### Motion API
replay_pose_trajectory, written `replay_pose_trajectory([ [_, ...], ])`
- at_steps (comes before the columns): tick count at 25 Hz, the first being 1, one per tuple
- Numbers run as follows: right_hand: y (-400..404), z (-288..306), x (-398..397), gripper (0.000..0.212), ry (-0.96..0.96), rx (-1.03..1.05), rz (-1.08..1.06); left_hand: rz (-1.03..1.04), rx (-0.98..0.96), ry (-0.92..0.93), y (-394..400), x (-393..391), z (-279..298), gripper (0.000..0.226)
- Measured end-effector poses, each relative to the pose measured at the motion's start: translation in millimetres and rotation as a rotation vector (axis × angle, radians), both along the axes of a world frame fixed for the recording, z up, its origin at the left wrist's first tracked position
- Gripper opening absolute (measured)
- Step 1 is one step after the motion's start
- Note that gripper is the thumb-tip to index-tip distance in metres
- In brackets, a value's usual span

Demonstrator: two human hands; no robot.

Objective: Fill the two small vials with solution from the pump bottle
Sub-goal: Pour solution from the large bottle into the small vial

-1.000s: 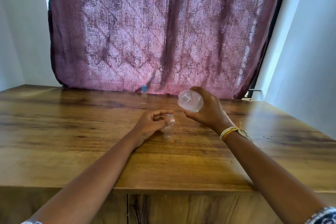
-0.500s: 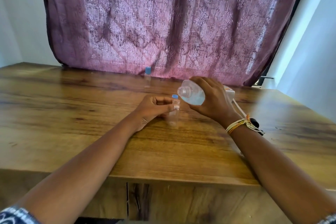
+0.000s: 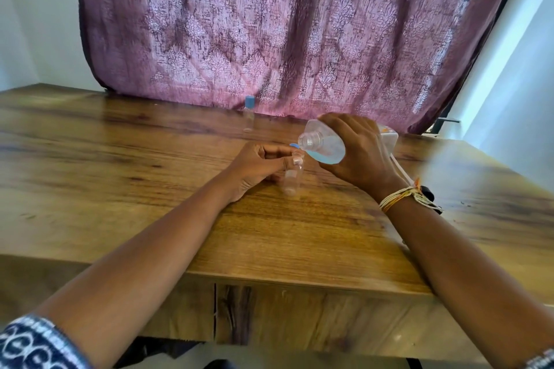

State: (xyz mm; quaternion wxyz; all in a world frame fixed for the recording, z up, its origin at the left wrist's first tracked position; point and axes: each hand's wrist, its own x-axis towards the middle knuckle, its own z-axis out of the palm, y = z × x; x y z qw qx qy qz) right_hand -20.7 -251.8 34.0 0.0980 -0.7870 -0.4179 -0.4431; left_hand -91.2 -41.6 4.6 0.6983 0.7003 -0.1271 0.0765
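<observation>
The right hand (image 3: 356, 153) grips the pump bottle (image 3: 322, 145) round its body, tipped well over so its open neck points left and slightly down, the pale blue solution pooled against the low side. Just left of the bottle's neck, the left hand (image 3: 254, 166) pinches the top of a small clear vial (image 3: 292, 175) that stands upright on the wooden table (image 3: 180, 219); the neck sits right above the vial's mouth. A blue sliver, likely the vial's cap (image 3: 294, 145), shows between the left fingertips and the bottle neck. Beyond the bottle and to its left, near the curtain (image 3: 284, 24), the second vial (image 3: 248, 114) stands with its blue cap on. As I judge it, the work is at the first pour: this vial looks nearly empty, and the capped one has not been opened, so most of the filling is left. Whether liquid is flowing cannot be told, since the vial's level is hard to read through clear plastic. The pump head is not clearly seen; a white object (image 3: 388, 139) with a thin tube lies behind the right hand, mostly hidden.
</observation>
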Motion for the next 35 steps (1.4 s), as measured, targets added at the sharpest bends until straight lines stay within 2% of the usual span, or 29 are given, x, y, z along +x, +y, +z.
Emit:
replay_pose_trajectory([
  [15,0.3,0.2,-0.4,0.047,-0.092,0.005,-0.013,-0.004,0.001,0.012,1.1,0.1,0.1,0.016],
  [35,0.5,1.2,-2.6,0.046,-0.103,-0.005,-0.037,0.015,0.031,0.031,2.7,2.2,-2.6,0.019],
])
